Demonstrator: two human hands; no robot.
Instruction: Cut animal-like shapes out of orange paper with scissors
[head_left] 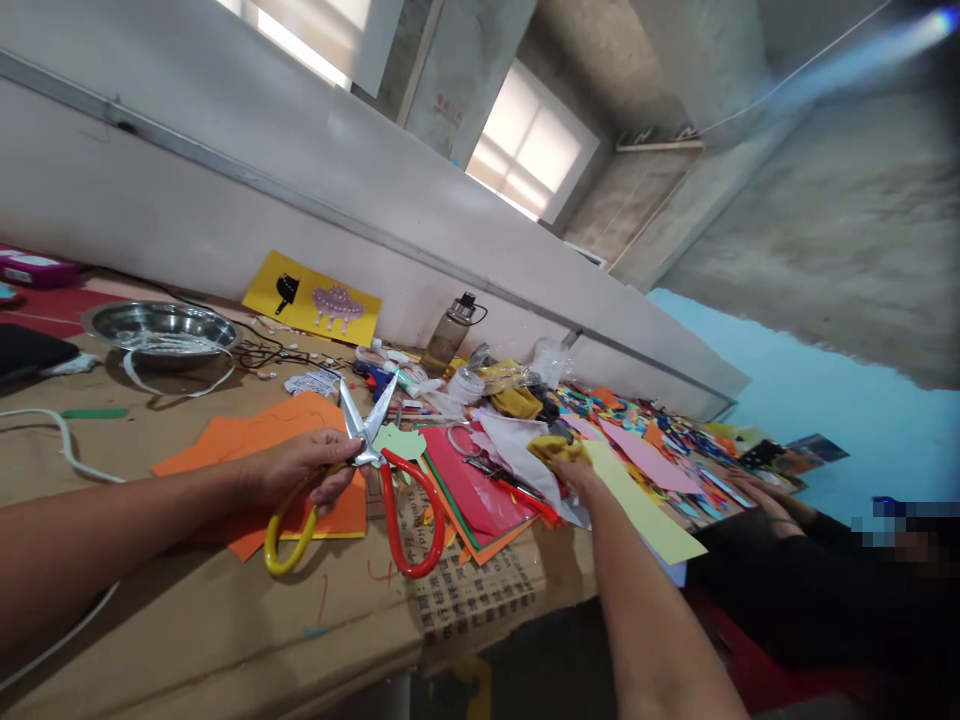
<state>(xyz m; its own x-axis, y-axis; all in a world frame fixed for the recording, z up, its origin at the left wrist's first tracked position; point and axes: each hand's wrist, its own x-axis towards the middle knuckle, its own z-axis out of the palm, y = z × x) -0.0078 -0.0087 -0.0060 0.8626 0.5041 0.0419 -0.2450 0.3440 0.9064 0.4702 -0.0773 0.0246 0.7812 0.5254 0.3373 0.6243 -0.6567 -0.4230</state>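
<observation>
My left hand (pixel 326 465) is closed around the pivot area of a pair of scissors (pixel 369 440), whose blades are spread and point away from me. One handle loop is yellow, the other red. Orange paper sheets (pixel 255 440) lie under this hand, and a pale green paper piece (pixel 400 441) lies just beyond the scissors. Farther right, my right hand (pixel 576 472) reaches over the papers, its fingers at a crumpled mustard-yellow piece (pixel 551 447); whether it is paper or cloth I cannot tell. Beside it are red sheets (pixel 476 485) and a long pale yellow-green strip (pixel 641 500).
A metal bowl (pixel 161 328) stands at the left, near a white cable (pixel 64 440). A drink bottle (pixel 448 335) and a yellow card (pixel 311 300) are by the wall. Colourful scraps (pixel 667 430) cover the far right, where another person's hands (pixel 769 495) rest.
</observation>
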